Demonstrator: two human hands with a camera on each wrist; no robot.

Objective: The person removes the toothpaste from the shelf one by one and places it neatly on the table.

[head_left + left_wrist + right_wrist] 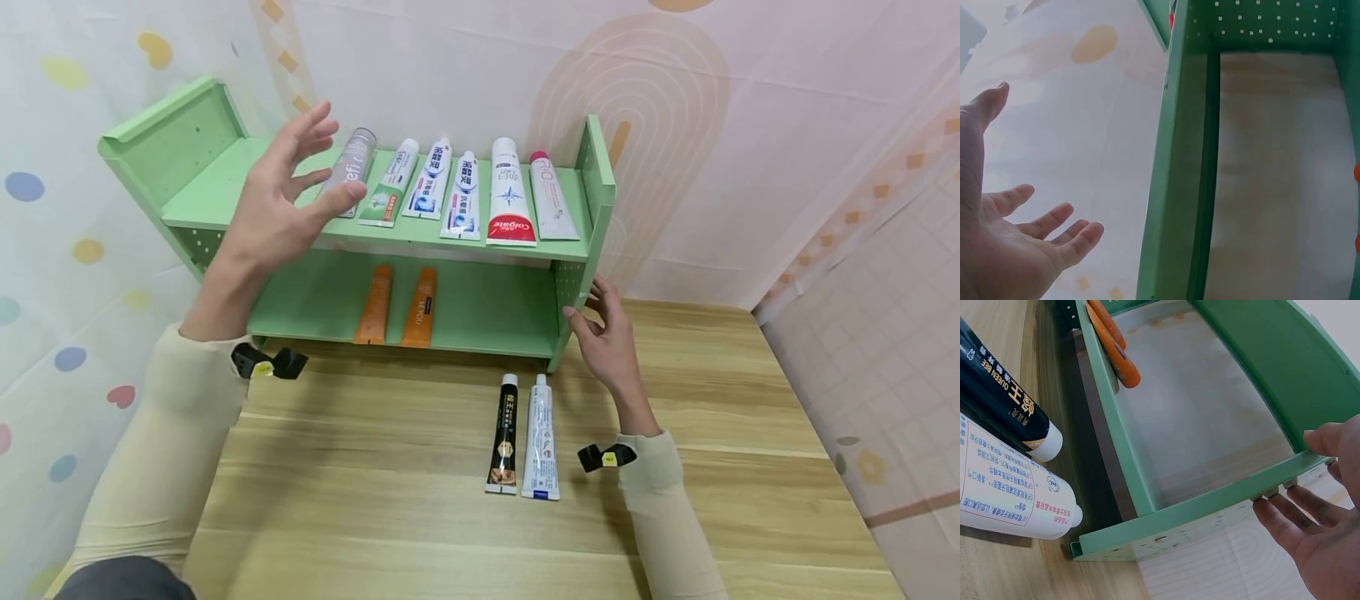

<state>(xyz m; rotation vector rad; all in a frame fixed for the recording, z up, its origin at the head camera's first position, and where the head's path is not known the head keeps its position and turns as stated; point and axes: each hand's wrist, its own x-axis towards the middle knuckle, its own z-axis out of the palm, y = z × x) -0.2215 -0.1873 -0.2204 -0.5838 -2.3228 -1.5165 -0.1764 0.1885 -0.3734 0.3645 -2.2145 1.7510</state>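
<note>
A light-green, perforated, two-tier shelf (pixel 495 308) is stood at the far side of a wood-grained table (pixel 765 492); its flat right panel (pixel 598 167) is pinched by the right hand (pixel 609 343). Near its left part, the left hand (pixel 281 200) is raised, fingers loosely extended.

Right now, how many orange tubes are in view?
2, both on the lower shelf: left tube and, beside it, right tube. The left hand covers part of the upper shelf; another could hide there.
</note>
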